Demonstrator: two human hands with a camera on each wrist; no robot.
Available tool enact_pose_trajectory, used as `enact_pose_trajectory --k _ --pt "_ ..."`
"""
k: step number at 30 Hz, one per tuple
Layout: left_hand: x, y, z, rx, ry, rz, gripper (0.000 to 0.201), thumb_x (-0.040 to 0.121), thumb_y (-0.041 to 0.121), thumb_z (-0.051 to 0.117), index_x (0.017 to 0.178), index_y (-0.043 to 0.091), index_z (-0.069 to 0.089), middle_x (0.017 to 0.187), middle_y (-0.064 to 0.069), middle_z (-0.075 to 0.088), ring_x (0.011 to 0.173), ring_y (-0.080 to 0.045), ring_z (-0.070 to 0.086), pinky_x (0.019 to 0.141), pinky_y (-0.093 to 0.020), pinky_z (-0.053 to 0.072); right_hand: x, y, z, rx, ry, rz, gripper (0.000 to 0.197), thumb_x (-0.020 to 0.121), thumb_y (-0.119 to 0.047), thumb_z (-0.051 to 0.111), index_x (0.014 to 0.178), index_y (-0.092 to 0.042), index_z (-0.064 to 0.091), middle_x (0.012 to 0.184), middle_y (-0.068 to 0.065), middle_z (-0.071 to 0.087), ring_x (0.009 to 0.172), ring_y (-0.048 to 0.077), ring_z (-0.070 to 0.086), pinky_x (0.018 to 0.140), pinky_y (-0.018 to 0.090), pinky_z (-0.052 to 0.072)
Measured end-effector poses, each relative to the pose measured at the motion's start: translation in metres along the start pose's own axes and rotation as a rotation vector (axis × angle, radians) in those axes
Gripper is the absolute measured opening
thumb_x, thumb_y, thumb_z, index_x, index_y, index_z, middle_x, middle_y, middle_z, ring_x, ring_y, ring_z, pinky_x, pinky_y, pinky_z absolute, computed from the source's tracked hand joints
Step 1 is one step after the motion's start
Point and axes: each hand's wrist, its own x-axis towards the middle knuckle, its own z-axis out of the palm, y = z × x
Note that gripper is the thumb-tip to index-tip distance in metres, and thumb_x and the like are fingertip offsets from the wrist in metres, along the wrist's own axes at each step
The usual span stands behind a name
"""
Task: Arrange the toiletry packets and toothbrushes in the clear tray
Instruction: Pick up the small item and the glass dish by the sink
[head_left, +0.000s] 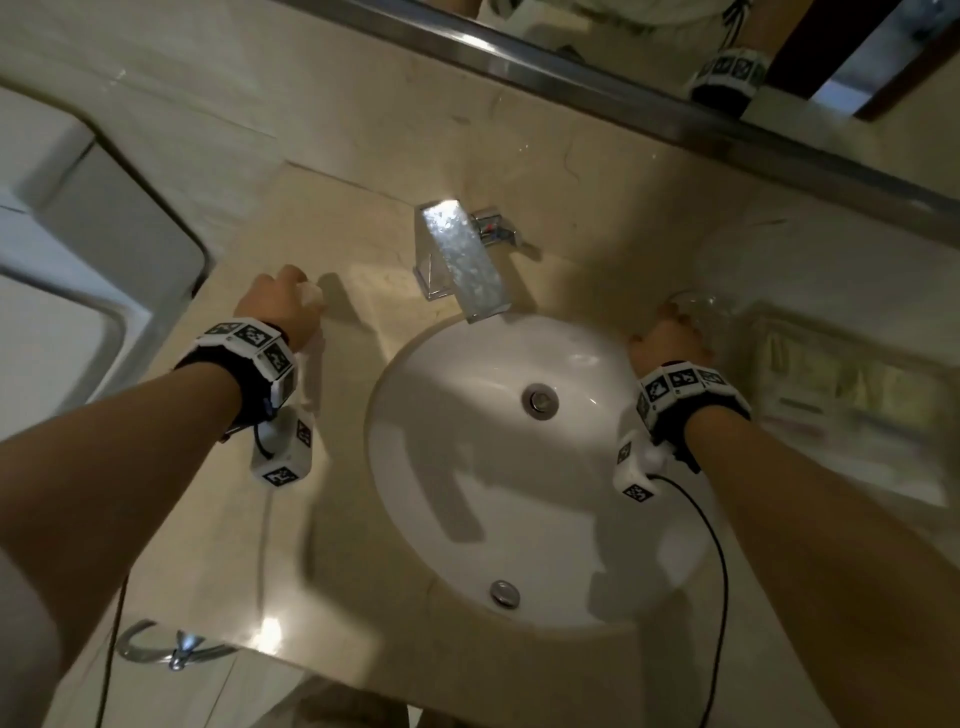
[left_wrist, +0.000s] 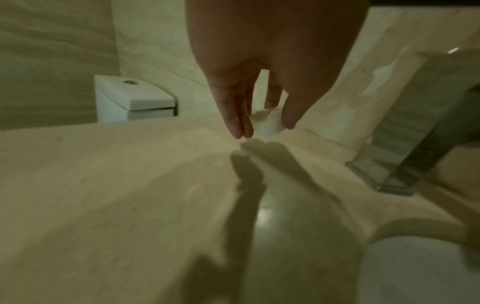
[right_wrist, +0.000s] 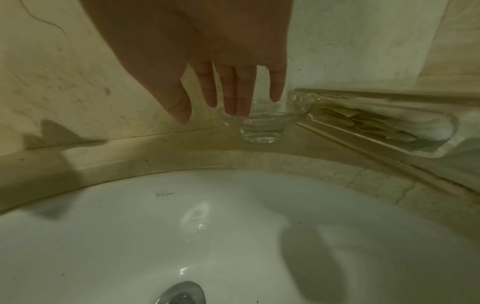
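Note:
My left hand (head_left: 283, 304) hovers over the beige counter left of the faucet. It pinches a small white cylinder (head_left: 313, 294) between thumb and fingers; the left wrist view shows the cylinder (left_wrist: 269, 124) just above the counter in my left hand (left_wrist: 266, 132). My right hand (head_left: 670, 338) is at the sink's right rim, fingers straight, its fingertips (right_wrist: 236, 111) at the rim of a clear glass (right_wrist: 262, 129). Right of the glass lies the clear tray (right_wrist: 439, 152), holding several yellowish packets (right_wrist: 369, 123). In the head view the tray (head_left: 758, 364) is blurred. No toothbrush is visible.
A chrome faucet (head_left: 462, 260) stands behind the white round sink (head_left: 441, 493). A mirror ledge (head_left: 623, 98) runs along the back wall. A white toilet tank (left_wrist: 132, 98) sits beyond the counter's left end. A towel ring (head_left: 176, 649) hangs below the front edge.

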Motion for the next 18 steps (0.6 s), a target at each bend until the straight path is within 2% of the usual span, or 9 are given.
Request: enact_pose_trajectory --k 2,5,7,9,12,14,18 --pt "-0.002 0.011 -0.007 -0.061 0.055 0.025 0.044 0.090 0.031 0.049 0.129 0.012 0.043 0.127 -0.027 0.047 0.109 -0.046 0.051 0.089 -0.048 0.044 -0.002 0.001 -0.001 -0.001 -0.014 -0.022 0.055 0.091 -0.024 0.050 0.139 -0.005 0.032 0.133 0.022 0.048 0.122 0.038 0.047 0.099 0.049 0.042" --pt "-0.012 0.037 -0.024 -0.240 0.243 0.072 0.044 0.089 0.037 0.050 0.124 0.010 0.048 0.119 -0.025 0.057 0.104 -0.042 0.056 0.086 -0.044 0.046 -0.006 0.006 -0.004 0.009 -0.006 -0.065 0.048 0.088 -0.023 0.052 0.131 -0.005 0.044 0.126 0.021 0.056 0.115 0.038 0.054 0.097 0.049 0.045" --pt "-0.024 0.063 -0.033 -0.360 0.374 0.174 0.044 0.088 0.037 0.050 0.122 0.009 0.051 0.114 -0.023 0.060 0.100 -0.037 0.059 0.084 -0.040 0.046 -0.010 0.017 -0.008 0.001 0.011 -0.108 0.044 0.088 -0.022 0.052 0.127 -0.003 0.047 0.125 0.022 0.057 0.114 0.038 0.055 0.097 0.045 0.045" --pt "-0.039 0.090 -0.038 -0.439 0.441 0.298 0.044 0.088 0.038 0.050 0.122 0.009 0.052 0.113 -0.020 0.060 0.093 -0.031 0.060 0.081 -0.036 0.047 -0.012 0.027 -0.010 -0.010 0.010 -0.155 0.041 0.088 -0.022 0.050 0.124 -0.002 0.048 0.126 0.022 0.055 0.114 0.037 0.054 0.097 0.041 0.043" --pt "-0.064 0.136 -0.029 -0.430 0.404 0.466 0.041 0.089 0.035 0.052 0.123 0.013 0.051 0.117 -0.015 0.056 0.083 -0.018 0.057 0.076 -0.028 0.048 -0.015 0.047 -0.016 0.030 0.020 -0.203 0.043 0.087 -0.023 0.050 0.128 -0.009 0.046 0.136 0.016 0.046 0.127 0.034 0.042 0.108 0.043 0.033" --pt "-0.081 0.170 -0.015 -0.407 0.348 0.573 0.040 0.088 0.035 0.054 0.123 0.016 0.051 0.119 -0.013 0.054 0.084 -0.022 0.059 0.079 -0.031 0.050 -0.016 0.063 -0.024 0.091 0.041 -0.206 0.043 0.086 -0.021 0.051 0.128 -0.014 0.048 0.140 0.010 0.042 0.134 0.030 0.034 0.114 0.045 0.025" --pt "-0.106 0.235 0.026 -0.329 0.168 0.714 0.043 0.087 0.033 0.057 0.126 0.017 0.050 0.120 -0.013 0.053 0.085 -0.023 0.061 0.082 -0.030 0.047 -0.019 0.099 -0.038 0.117 0.121 -0.171 0.036 0.090 -0.021 0.045 0.125 -0.015 0.051 0.138 0.010 0.045 0.131 0.029 0.038 0.109 0.046 0.030"
